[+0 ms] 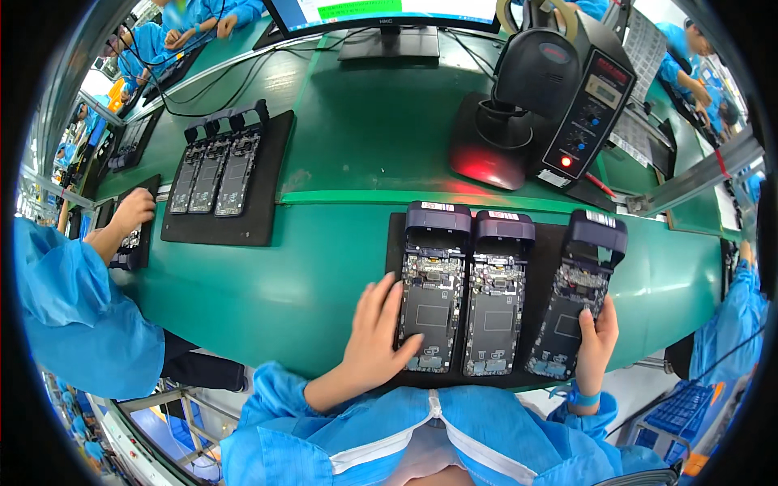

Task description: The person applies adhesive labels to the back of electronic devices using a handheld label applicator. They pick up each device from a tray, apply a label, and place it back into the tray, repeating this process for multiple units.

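Three opened handheld terminals lie side by side in front of me, each with a bare circuit board and a dark blue bulky top end. My left hand [377,336] rests at the left edge of the left terminal [432,304], fingers stretched out and thumb over its lower board. The middle terminal [493,312] lies untouched beside it. My right hand [597,336] grips the right terminal [567,304] by its lower right edge, thumb on the board. That terminal is tilted clockwise, its top leaning right. Under them is a black mat [395,243], mostly covered.
At the left, another black mat [263,223] carries three similar terminals [209,174]. A scanner on a stand [506,121] and a black control box [587,117] stand behind the right terminal. A monitor [385,14] is at the back. A co-worker's hand [134,211] works at far left.
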Tool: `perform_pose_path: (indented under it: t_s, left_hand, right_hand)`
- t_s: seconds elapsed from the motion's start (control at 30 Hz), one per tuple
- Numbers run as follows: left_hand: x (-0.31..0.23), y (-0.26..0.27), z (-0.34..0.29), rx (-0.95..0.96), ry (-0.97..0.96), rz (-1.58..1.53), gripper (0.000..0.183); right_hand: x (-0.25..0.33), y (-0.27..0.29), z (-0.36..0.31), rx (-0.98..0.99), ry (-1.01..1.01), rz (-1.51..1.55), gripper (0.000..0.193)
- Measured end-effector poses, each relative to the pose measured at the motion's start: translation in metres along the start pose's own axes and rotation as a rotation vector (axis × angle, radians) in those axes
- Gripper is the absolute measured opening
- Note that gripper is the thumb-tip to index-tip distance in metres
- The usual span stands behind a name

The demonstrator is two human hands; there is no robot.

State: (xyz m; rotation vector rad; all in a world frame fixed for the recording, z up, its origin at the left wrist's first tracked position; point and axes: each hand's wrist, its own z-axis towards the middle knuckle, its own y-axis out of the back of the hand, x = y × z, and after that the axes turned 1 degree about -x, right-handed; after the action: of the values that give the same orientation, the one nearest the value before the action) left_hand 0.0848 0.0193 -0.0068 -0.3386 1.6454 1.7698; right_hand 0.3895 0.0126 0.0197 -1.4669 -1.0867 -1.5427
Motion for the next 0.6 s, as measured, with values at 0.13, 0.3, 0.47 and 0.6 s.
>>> perform_pose_path:
  t_s: [0.13, 0.3, 0.47, 0.6]
  left_hand:
    - [0.012, -0.007, -0.027, 0.027, 0.079, 0.049, 0.061]
    - [0.018, -0.009, -0.020, 0.028, 0.050, -0.002, 0.057]
    - [0.016, -0.009, -0.015, 0.076, 0.072, 0.072, 0.063]
    - [0.017, -0.008, -0.012, 0.064, 0.075, 0.074, 0.064]
  right_hand:
    - [-0.019, 0.005, 0.008, -0.016, -0.156, -0.106, 0.034]
    - [-0.022, 0.000, 0.018, -0.090, -0.180, -0.120, 0.030]
    - [-0.037, -0.002, 0.022, -0.176, -0.049, -0.108, 0.028]
    - [-0.041, 0.004, 0.021, -0.174, -0.014, -0.153, 0.028]
